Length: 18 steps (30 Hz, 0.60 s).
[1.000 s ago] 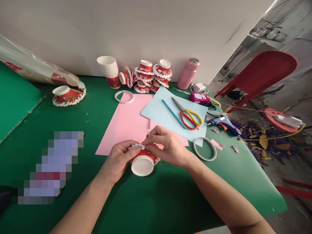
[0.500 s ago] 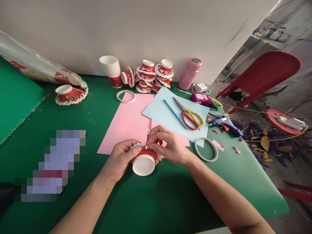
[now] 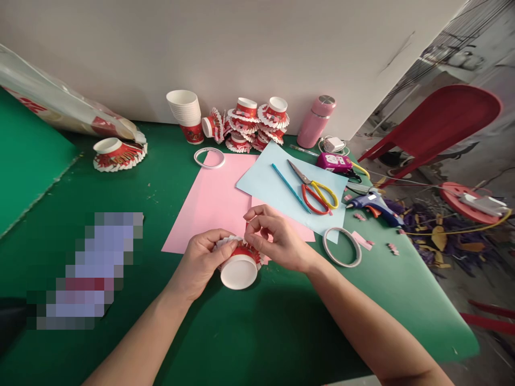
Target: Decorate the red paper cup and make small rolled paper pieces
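A red and white paper cup (image 3: 238, 272) with its side cut into folded strips lies tipped toward me, its round white end facing me. My left hand (image 3: 204, 260) is closed on the cup's left side, thumb pressed on the folded strips. Over the cup's right side is my right hand (image 3: 276, 236), fingers bent and pinched at the strips; the fingertips partly hide what they hold. Beneath and beyond the hands lies a sheet of pink paper (image 3: 209, 209).
Scissors (image 3: 311, 187) and a blue pencil-like stick (image 3: 290, 186) lie on light blue paper (image 3: 261, 171). A tape roll (image 3: 341, 247) and glue gun (image 3: 374, 206) are at right. Stacked cups (image 3: 184, 110), finished fringed cups (image 3: 245, 120) and a pink flask (image 3: 316, 122) stand along the wall.
My right fingers have lifted and shifted slightly right along the cup's strips. My left hand keeps its hold on the cup. The view has shifted slightly.
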Motion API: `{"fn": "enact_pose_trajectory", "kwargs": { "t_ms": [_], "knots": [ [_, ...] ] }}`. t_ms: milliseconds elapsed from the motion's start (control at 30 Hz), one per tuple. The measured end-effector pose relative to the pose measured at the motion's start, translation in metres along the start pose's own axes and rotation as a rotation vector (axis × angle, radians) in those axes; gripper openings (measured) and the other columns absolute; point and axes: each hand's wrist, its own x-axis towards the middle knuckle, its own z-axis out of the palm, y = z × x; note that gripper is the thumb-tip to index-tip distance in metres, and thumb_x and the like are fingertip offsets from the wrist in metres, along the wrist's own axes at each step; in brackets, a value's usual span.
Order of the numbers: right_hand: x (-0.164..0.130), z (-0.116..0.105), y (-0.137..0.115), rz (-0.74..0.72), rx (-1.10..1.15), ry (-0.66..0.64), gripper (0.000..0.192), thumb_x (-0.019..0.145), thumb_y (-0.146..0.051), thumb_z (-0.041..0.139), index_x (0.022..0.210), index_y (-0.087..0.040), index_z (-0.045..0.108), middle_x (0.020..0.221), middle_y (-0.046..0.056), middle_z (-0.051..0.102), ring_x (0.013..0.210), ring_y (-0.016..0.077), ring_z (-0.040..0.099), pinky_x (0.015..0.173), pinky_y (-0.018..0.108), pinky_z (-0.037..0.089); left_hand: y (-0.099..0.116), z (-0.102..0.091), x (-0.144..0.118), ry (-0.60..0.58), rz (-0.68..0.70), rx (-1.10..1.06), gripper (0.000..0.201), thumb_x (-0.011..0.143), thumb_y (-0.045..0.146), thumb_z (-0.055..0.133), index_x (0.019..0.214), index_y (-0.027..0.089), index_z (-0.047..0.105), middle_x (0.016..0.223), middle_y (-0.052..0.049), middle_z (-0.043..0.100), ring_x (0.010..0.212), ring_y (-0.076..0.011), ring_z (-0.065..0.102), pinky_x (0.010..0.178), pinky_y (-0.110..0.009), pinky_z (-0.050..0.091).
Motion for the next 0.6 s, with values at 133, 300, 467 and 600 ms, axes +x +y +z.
{"fn": "enact_pose_trajectory", "kwargs": {
  "t_ms": [133,300,467,600],
  "knots": [
    [-0.0004,0.0033,-0.0013,0.009,-0.036,0.018,0.008,0.079,-0.014,0.052,0.072,-0.015,0.056,0.1,0.009,0.052,0.098,0.0178,0.053,0.063,0.024,0.045,-0.0004,0.0002,-0.0002,0.004,-0.003,0.016,0.02,0.064,0.034,0.072,0.066,0.015,0.068,0.062,-0.003,0.064,0.057,-0.0131,0.054,0.052,-0.022,0.043],
    [-0.0003,0.0067,-0.0003,0.024,-0.017,0.039,0.008,0.075,-0.013,0.051,0.069,-0.015,0.055,0.099,0.009,0.052,0.09,0.016,0.054,0.061,0.023,0.045,-0.0006,0.0,-0.0002,0.015,-0.003,0.016,0.02,0.063,0.033,0.073,0.066,0.015,0.068,0.062,-0.002,0.063,0.056,-0.0127,0.054,0.051,-0.021,0.043],
    [0.0007,0.0084,-0.0011,0.046,-0.008,0.065,0.009,0.072,-0.01,0.051,0.066,-0.015,0.055,0.096,0.009,0.053,0.087,0.0152,0.055,0.061,0.023,0.046,-0.001,0.0001,0.0,0.019,-0.003,0.006,0.019,0.063,0.033,0.074,0.065,0.015,0.067,0.06,-0.001,0.061,0.054,-0.0109,0.052,0.05,-0.02,0.041],
    [0.0009,0.0088,-0.0024,0.071,0.009,0.075,0.01,0.069,-0.007,0.05,0.064,-0.015,0.054,0.096,0.009,0.054,0.089,0.0157,0.056,0.063,0.024,0.046,-0.0018,-0.0005,0.0003,0.008,-0.028,-0.02,0.02,0.063,0.033,0.074,0.066,0.015,0.067,0.06,-0.001,0.062,0.053,-0.0105,0.052,0.049,-0.02,0.041]
  ]
}}
